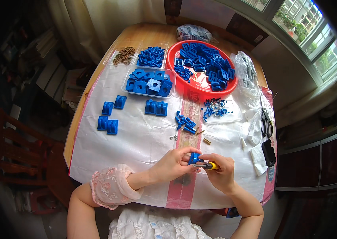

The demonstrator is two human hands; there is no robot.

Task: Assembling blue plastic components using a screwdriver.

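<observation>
Right now the left hand point(172, 162) pinches a small blue part point(194, 157) just above the white sheet point(136, 139), steadying it so the right hand point(222, 172), wrapped around a yellow-handled screwdriver point(209, 165), can press its tip in.

Trays point(149, 81) behind finished blocks point(108, 124) at left; bowl point(175, 52) right of trays; scissors point(266, 122) at far right

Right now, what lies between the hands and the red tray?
In the head view, a loose pile of small blue pieces and a few brass bits lie between the hands and the red tray.
</observation>
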